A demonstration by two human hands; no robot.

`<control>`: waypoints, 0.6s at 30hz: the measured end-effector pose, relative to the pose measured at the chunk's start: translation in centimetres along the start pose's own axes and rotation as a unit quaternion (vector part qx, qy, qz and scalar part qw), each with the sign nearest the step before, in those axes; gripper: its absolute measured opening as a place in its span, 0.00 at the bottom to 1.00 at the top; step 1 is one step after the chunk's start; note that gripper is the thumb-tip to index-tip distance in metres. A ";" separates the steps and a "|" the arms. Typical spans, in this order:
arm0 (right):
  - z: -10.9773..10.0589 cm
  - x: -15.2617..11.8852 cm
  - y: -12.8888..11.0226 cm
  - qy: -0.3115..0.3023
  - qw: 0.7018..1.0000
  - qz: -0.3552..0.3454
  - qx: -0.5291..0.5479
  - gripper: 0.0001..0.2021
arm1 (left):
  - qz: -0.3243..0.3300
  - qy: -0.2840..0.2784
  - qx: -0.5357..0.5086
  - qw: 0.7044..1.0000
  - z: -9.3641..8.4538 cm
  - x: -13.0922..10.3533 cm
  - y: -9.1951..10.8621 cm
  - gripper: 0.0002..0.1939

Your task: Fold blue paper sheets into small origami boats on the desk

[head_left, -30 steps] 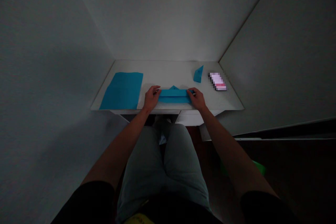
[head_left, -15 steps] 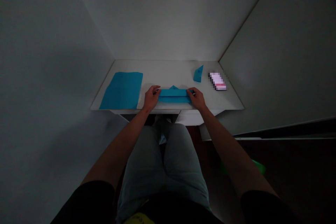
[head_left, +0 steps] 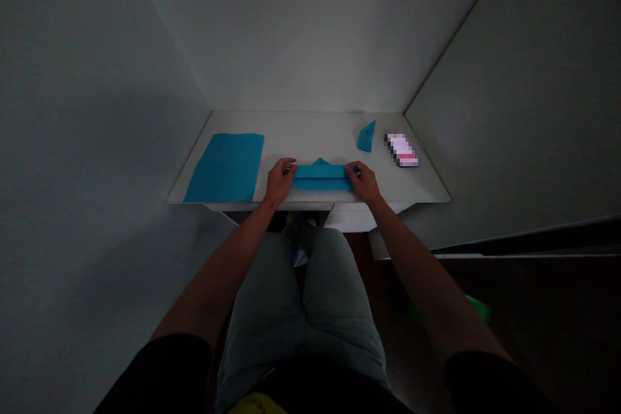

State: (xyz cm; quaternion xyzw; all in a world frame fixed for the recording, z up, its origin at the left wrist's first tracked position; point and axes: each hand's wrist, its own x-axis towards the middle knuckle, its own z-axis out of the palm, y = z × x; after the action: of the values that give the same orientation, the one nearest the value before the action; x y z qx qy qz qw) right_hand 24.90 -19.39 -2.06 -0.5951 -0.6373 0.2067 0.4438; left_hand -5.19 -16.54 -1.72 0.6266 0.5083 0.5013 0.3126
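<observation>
Left hand (head_left: pixel 280 181) and right hand (head_left: pixel 363 181) pinching opposite ends of folded blue paper (head_left: pixel 321 172), likely keeping folds flat against desk (head_left: pixel 310 132); blue sheet (head_left: pixel 226 168) apart, left.

Folded blue paper (head_left: pixel 321 173) stretches crosswise, its far side peaked.

Plain blue paper strip (head_left: pixel 320 172), white desk (head_left: pixel 305 132)

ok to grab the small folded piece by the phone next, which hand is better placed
Probably the right hand: the small folded piece lies just beyond it. The left hand is farther, at the other end of the folded strip. Both hold that strip.
</observation>
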 end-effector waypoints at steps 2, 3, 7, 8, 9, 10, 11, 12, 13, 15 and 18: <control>0.0 0.0 -0.1 -0.001 1.000 0.001 0.001 0.25 | 0.000 0.002 -0.002 1.000 0.0 0.0 0.0 0.10; 0.0 0.0 -0.1 -0.003 1.000 0.002 0.001 0.25 | -0.001 0.003 -0.002 1.000 0.0 0.0 0.0 0.10; 0.0 0.0 0.0 -0.005 1.000 0.002 -0.001 0.23 | -0.006 0.005 -0.003 1.000 0.1 0.0 0.0 0.10; 0.0 0.0 0.0 -0.006 1.000 0.002 -0.001 0.23 | -0.008 0.005 -0.003 1.000 0.1 0.0 0.0 0.09; 0.0 0.0 0.1 -0.008 1.000 0.002 -0.002 0.22 | -0.012 0.003 -0.001 1.000 0.1 0.0 0.0 0.09; 0.0 0.0 0.2 -0.011 1.000 0.000 -0.002 0.21 | -0.014 0.002 0.004 1.000 0.1 0.1 0.0 0.09; 0.1 0.0 0.3 -0.016 1.000 -0.005 -0.004 0.20 | -0.014 0.002 0.012 1.000 0.0 0.1 0.0 0.10; 0.1 0.0 0.5 -0.020 1.000 -0.015 -0.008 0.18 | -0.009 0.003 0.026 1.000 0.0 0.1 0.1 0.10; 0.2 0.0 0.6 -0.022 0.999 -0.030 -0.017 0.17 | 0.002 0.005 0.048 0.999 0.0 0.1 0.2 0.11; 0.4 0.1 0.8 -0.023 0.996 -0.067 -0.051 0.18 | 0.031 0.007 0.114 0.993 -0.1 -0.1 0.6 0.14; 0.7 0.1 1.1 -0.042 0.986 -0.107 -0.121 0.20 | 0.079 -0.025 0.217 0.973 0.0 -0.8 1.3 0.15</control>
State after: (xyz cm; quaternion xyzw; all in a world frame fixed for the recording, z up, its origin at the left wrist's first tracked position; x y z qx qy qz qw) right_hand 24.96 -18.87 -3.22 -0.5635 -0.7357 0.1042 0.3610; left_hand -4.81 -17.63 -0.80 0.7299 0.5458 0.3864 0.1417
